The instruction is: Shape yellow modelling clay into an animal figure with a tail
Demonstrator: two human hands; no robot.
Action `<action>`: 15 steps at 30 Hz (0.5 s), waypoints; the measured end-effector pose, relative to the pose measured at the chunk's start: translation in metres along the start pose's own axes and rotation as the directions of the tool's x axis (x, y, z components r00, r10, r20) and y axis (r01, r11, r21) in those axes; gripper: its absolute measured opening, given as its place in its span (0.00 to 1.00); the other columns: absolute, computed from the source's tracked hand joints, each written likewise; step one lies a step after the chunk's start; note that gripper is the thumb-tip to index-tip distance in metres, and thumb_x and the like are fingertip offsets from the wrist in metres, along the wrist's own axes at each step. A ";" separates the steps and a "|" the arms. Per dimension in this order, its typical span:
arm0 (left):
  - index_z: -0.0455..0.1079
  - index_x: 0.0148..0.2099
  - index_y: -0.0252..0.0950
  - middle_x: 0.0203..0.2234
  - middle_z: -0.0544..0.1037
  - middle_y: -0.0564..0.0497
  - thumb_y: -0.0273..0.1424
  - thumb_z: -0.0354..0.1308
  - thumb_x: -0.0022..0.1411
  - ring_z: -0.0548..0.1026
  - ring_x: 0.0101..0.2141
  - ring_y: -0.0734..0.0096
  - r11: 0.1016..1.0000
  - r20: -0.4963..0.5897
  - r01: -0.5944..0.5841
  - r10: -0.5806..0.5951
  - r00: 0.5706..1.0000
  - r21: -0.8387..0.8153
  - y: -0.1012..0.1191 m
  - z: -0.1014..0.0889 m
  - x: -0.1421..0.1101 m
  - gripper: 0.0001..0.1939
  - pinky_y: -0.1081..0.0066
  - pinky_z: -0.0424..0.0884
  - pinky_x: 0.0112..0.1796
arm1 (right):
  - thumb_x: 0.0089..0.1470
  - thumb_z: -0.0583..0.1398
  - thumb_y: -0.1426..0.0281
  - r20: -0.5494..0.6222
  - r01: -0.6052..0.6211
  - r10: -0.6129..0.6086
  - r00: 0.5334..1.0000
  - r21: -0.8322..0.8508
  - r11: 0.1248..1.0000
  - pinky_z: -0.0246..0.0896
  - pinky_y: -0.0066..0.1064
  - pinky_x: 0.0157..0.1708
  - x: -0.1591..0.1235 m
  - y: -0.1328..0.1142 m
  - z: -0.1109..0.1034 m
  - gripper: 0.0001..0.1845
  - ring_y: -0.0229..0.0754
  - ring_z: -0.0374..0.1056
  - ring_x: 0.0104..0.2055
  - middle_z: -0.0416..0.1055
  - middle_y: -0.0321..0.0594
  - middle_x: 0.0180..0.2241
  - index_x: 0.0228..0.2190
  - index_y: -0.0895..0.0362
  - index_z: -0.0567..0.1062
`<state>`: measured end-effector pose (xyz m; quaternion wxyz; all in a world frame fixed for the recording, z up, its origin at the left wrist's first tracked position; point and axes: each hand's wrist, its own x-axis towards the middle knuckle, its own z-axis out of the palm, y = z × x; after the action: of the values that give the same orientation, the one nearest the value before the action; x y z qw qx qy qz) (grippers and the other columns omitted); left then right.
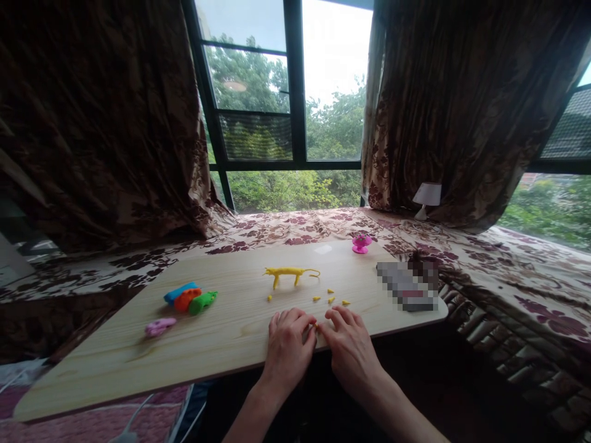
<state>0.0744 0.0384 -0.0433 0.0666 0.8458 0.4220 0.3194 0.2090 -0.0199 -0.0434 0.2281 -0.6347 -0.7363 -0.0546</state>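
A small bit of yellow modelling clay [316, 326] shows between my hands near the table's front edge. My left hand [290, 339] pinches it between thumb and index finger, the other fingers curled. From the other side, the closed fingertips of my right hand [349, 338] meet the same bit. Just beyond my hands lie several small yellow clay pieces [331, 300], some pointed. Farther back stands a yellow clay animal figure [286, 271] with legs and a long curled tail. One little yellow ball [269, 298] rests in front of it.
Blue [179, 292], orange [187, 299], green [203, 301] and pink clay lumps [160, 327] lie on the left of the wooden table [115, 344]. A pink figure [361, 243] stands at the back right, near a blurred-out flat object [407, 287]. A small lamp [427, 195] stands beyond.
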 end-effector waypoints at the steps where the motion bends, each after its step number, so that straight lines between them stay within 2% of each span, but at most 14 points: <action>1: 0.70 0.35 0.42 0.32 0.73 0.52 0.26 0.50 0.57 0.69 0.38 0.65 1.000 -0.001 0.001 -0.001 1.000 0.005 0.000 0.000 0.000 0.08 0.58 0.56 0.49 | 0.50 0.53 0.79 0.001 0.002 -0.002 1.000 -0.003 1.000 0.45 0.38 0.52 -0.001 0.000 -0.001 0.18 0.47 0.52 0.55 0.65 0.43 0.48 0.42 0.54 0.72; 4: 0.69 0.33 0.41 0.32 0.73 0.54 0.26 0.51 0.56 0.69 0.38 0.66 1.000 -0.006 0.002 -0.002 1.000 0.016 0.000 -0.002 -0.002 0.07 0.59 0.56 0.50 | 0.49 0.53 0.80 -0.008 -0.022 0.022 1.000 -0.005 1.000 0.45 0.37 0.52 -0.006 0.002 -0.005 0.18 0.47 0.52 0.55 0.65 0.42 0.48 0.40 0.54 0.72; 8: 0.69 0.32 0.41 0.31 0.74 0.54 0.26 0.51 0.56 0.70 0.38 0.67 1.000 -0.022 0.003 -0.002 1.000 0.030 -0.005 -0.003 0.002 0.07 0.59 0.56 0.50 | 0.48 0.52 0.81 -0.040 -0.082 0.082 0.996 0.008 0.997 0.46 0.36 0.51 -0.013 0.009 -0.015 0.22 0.46 0.53 0.54 0.64 0.41 0.49 0.44 0.53 0.71; 15: 0.71 0.31 0.40 0.30 0.75 0.52 0.26 0.53 0.54 0.70 0.38 0.62 0.995 -0.073 0.029 -0.022 0.997 0.094 -0.021 0.007 0.035 0.07 0.55 0.56 0.49 | 0.50 0.52 0.80 -0.061 -0.136 0.137 0.989 0.021 0.991 0.47 0.36 0.50 -0.020 0.016 -0.021 0.22 0.46 0.56 0.51 0.65 0.41 0.48 0.45 0.52 0.71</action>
<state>0.0799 0.0795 -0.0394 0.0150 0.8305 0.4498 0.3283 0.2319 -0.0431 -0.0362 0.2594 -0.6797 -0.6841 -0.0527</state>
